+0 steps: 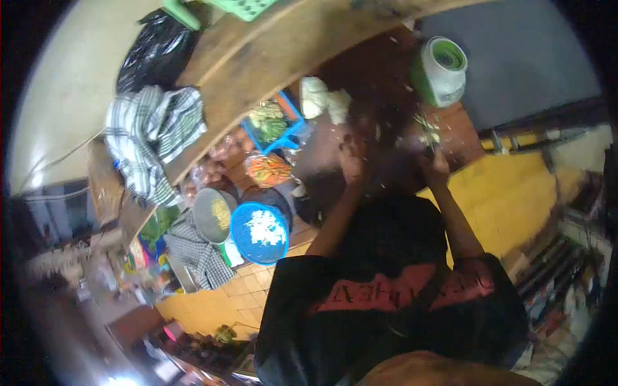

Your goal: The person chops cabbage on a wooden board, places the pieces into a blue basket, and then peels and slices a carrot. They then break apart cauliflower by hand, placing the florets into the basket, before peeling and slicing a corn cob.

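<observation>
My left hand (353, 159) is over the dark brown table (360, 64), to the right of a blue basket, its fingers smeared by motion. My right hand (436, 168) is at the table's near right side, its fingers drawn together against a small dark thing I cannot make out. Pale green chopped pieces (427, 132) lie just beyond its fingertips. A white and green container (444, 71) stands past them. Pale cabbage-like pieces (315, 96) sit on the table's far left part, beyond my left hand.
Left of my hands are a blue basket of green vegetables (270, 122), a bag of orange and green strips (268, 170), a grey bowl (205, 212) and a blue colander (239, 248) holding white pieces. A checked cloth (148, 128) hangs over a wooden ledge (238, 58).
</observation>
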